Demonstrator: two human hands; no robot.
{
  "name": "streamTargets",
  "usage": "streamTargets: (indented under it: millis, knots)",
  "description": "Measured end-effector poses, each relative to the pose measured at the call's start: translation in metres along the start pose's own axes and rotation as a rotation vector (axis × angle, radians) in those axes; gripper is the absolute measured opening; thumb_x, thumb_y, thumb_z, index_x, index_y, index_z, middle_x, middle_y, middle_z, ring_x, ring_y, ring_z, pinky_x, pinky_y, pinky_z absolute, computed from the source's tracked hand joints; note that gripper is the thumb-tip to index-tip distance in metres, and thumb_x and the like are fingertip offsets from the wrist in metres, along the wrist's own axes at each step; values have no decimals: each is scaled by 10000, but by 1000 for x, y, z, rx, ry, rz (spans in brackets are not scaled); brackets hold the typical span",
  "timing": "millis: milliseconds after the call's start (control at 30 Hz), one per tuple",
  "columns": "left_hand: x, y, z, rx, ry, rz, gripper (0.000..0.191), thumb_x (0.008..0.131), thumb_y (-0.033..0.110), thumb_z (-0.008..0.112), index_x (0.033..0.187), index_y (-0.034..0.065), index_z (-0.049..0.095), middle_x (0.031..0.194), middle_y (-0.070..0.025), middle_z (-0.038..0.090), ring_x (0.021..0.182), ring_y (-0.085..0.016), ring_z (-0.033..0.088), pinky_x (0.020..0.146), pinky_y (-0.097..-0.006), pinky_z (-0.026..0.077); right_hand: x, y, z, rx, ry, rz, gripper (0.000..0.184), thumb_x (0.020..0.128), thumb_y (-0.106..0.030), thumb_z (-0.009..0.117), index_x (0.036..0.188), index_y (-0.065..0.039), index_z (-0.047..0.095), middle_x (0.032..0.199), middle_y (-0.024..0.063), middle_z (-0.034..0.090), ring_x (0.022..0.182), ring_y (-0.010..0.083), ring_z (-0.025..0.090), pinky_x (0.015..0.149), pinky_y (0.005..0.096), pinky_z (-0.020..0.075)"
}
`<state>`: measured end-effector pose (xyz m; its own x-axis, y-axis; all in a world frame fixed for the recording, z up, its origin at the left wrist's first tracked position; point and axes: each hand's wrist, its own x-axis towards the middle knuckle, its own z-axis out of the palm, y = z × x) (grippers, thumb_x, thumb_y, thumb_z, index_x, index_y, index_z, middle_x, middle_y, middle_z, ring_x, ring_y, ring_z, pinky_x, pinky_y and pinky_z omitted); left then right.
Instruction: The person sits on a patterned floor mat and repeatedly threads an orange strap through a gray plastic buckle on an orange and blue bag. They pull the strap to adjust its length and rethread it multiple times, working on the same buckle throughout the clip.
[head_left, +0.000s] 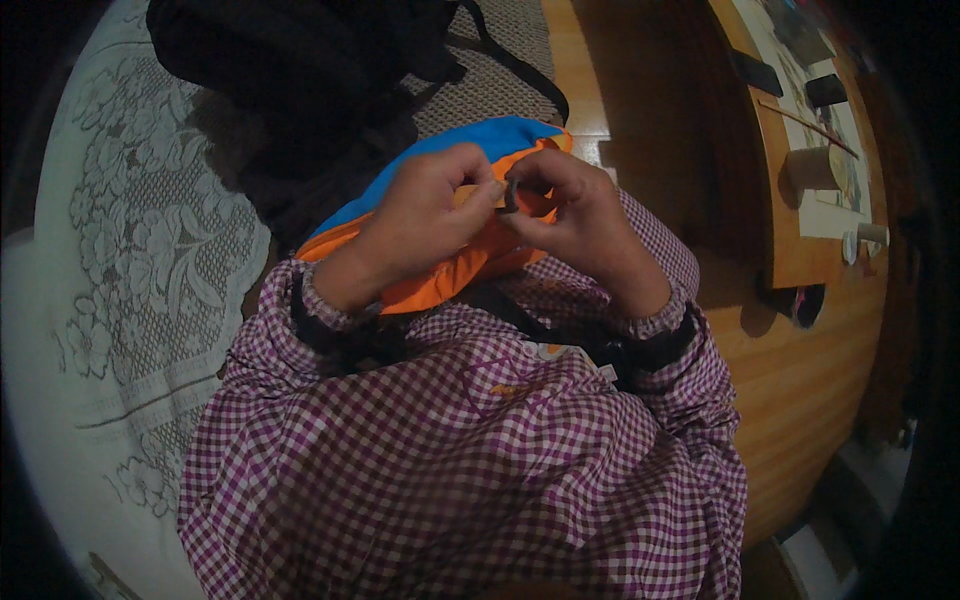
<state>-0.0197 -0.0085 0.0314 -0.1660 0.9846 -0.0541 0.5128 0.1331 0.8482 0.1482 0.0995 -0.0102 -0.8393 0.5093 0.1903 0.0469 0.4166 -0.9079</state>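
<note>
Blue and orange fabric (427, 289) lies over my lap, blue on its far side and orange nearer me. My left hand (420, 202) is above it, thumb and forefinger pinched together on a light orange strip (470, 196). Close beside those fingertips, my right hand (581, 210) grips a small dark curved piece (511, 195) between thumb and forefinger. What that piece is cannot be made out. The fingertips of both hands nearly meet, and part of the fabric is hidden under them.
A black bag or cloth (315, 97) with a strap (517, 67) lies beyond the fabric, partly on a woven grey mat (480, 97). White lace cloth (150, 225) covers the left. On the right, a wooden table (802, 262) bears a cylindrical container (816, 168) and a thin stick (810, 127).
</note>
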Motion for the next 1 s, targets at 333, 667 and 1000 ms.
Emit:
streamTargets:
  millis: [333, 667, 1000]
  knots:
    - [0, -1, -5, -113, -59, -87, 178, 915, 163, 593, 845, -1, 599, 733, -55, 587, 668, -104, 545, 592, -269, 447, -1, 5, 5, 194, 3, 2, 355, 743, -56, 789, 1053, -15, 619, 942, 43, 624, 832, 119, 612, 729, 255, 519]
    - [4, -3, -6, -62, -129, -64, 166, 904, 149, 588, 830, 1, 589, 703, -56, 559, 654, -103, 531, 582, -268, 437, 0, 2, 2, 41, 7, -133, 326, 748, -67, 781, 1027, -19, 619, 857, 59, 602, 757, 154, 616, 671, 271, 514]
    - [3, -8, -13, -92, -217, -118, 150, 950, 161, 541, 867, 39, 569, 815, -9, 572, 764, -80, 562, 685, -224, 471, 0, 3, 0, 28, 15, -60, 308, 729, -64, 798, 976, -18, 620, 833, 55, 596, 727, 138, 600, 639, 264, 507]
